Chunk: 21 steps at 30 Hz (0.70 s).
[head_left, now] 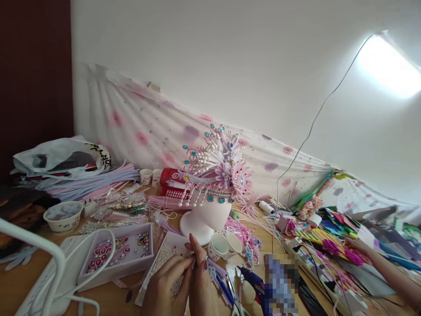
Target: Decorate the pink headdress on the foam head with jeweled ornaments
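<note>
My left hand (169, 274) and my right hand (200, 263) meet at the front middle, fingertips pressed together. Whatever they pinch is too small or hidden to make out. Under and beside them lies a sheet of pearl beads (164, 254), partly covered by my left hand. Just behind stands a white mannequin head (215, 215), wearing a headdress (223, 175) of pearls, coloured gems and pink flowers. Two paper cups (219, 246) are close to my right fingertips. Scissors (234, 292) and a blue glue gun (255, 281) lie to the right of my right hand.
A white tray (116, 272) of gems sits at left, near a white lamp arm (57, 254) and a paper bowl (63, 221). Behind is a red basket (164, 188). On the right, another person's arm (381, 261) reaches over pink flowers, near a power strip (305, 263).
</note>
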Tool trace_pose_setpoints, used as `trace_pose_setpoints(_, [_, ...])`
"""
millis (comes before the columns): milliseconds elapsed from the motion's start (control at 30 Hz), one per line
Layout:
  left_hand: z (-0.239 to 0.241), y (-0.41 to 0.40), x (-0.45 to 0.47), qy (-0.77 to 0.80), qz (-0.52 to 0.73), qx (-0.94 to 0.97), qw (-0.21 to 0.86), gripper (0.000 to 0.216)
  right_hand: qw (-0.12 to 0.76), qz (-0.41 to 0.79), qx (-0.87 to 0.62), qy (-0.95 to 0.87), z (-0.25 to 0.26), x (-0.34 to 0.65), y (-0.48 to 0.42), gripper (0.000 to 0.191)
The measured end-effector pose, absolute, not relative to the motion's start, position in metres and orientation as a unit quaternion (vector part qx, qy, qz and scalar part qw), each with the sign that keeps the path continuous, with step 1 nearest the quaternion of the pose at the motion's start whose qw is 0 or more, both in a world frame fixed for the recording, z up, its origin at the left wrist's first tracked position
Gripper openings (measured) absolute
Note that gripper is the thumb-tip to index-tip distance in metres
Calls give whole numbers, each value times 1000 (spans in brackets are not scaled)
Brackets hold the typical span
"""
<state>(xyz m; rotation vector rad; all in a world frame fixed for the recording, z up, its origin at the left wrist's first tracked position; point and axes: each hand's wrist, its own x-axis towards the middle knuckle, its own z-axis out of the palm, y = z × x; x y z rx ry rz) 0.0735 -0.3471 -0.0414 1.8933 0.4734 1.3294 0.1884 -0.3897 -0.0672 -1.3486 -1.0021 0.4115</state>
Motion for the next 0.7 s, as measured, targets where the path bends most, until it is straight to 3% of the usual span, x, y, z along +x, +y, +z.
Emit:
trace_pose_setpoints(200, [-42, -344, 78, 231, 442, 679, 539, 27, 698, 215, -556, -398, -57, 178, -392, 63])
trace_pose_setpoints(300, [-42, -340, 74, 269, 415, 645, 582, 29, 726, 237, -526, -374, -51, 169, -402, 53])
trace_pose_setpoints(500, [-36, -350, 53, 259, 418, 712, 501, 23, 656, 260, -577, -412, -52, 181, -439, 13])
trace_pose_setpoints(700, [-52, -359, 57, 237, 453, 731, 451, 18, 695, 253, -593, -318, -75, 181, -459, 21])
